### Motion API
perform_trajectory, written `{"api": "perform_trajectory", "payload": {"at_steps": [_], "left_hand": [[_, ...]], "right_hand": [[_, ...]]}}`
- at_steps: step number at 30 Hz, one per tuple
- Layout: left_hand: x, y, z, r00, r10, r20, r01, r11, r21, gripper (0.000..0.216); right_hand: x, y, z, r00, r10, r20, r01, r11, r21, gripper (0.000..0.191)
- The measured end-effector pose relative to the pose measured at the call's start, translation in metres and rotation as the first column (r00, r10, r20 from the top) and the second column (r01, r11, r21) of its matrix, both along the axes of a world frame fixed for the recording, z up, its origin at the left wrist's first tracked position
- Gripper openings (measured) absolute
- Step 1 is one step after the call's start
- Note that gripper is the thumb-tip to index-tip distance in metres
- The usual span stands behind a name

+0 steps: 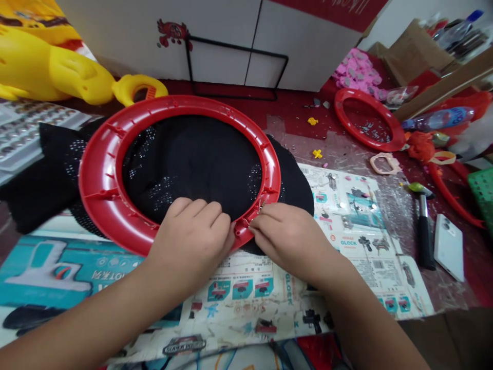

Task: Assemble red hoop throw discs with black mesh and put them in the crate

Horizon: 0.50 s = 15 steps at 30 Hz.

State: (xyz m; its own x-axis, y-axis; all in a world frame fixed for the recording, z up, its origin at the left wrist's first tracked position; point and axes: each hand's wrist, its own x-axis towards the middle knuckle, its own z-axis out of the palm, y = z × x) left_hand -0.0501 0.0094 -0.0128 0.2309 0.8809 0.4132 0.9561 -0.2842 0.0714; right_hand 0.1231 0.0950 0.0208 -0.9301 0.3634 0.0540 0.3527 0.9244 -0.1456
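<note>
A big red plastic ring point(100, 174) lies on a black mesh net point(196, 159), which fills the ring's opening and spreads out past it on both sides. My left hand point(192, 234) is curled over the ring's near rim, fingers closed and pressing on the net and rim. My right hand point(288, 236) is beside it, its fingertips pinched at the rim where the net meets a small peg. Both hands rest on printed toy packaging sheets point(346, 216).
A second red ring point(364, 121) lies at the back right, by pink parts point(356, 69) and cardboard boxes. A hammer point(423, 226) and a white phone point(449, 246) lie right. Yellow plastic toys point(57, 72) sit back left; a black wire frame point(239, 72) leans on the wall.
</note>
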Motion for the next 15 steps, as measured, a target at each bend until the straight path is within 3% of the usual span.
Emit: {"api": "perform_trajectory", "payload": {"at_steps": [4, 10, 12, 15], "left_hand": [[-0.001, 0.0, -0.001, 1.0, -0.027, 0.009, 0.027, 1.0, -0.001, 0.028], [0.0, 0.0, -0.001, 0.999, -0.032, 0.029, 0.032, 0.999, 0.008, 0.029], [0.001, -0.001, -0.001, 0.999, -0.035, 0.034, 0.034, 0.999, 0.012, 0.029], [0.0, 0.0, -0.002, 0.999, -0.038, 0.034, 0.038, 0.999, 0.011, 0.03]], "right_hand": [[-0.008, -0.015, -0.003, 0.998, 0.065, -0.008, -0.062, 0.984, 0.17, 0.03], [-0.016, -0.017, -0.002, 0.996, 0.034, -0.08, -0.018, 0.98, 0.2, 0.032], [-0.015, -0.012, -0.003, 0.996, -0.004, -0.091, 0.018, 0.988, 0.153, 0.031], [-0.013, -0.004, -0.005, 0.983, -0.118, -0.141, 0.107, 0.991, -0.084, 0.025]]}}
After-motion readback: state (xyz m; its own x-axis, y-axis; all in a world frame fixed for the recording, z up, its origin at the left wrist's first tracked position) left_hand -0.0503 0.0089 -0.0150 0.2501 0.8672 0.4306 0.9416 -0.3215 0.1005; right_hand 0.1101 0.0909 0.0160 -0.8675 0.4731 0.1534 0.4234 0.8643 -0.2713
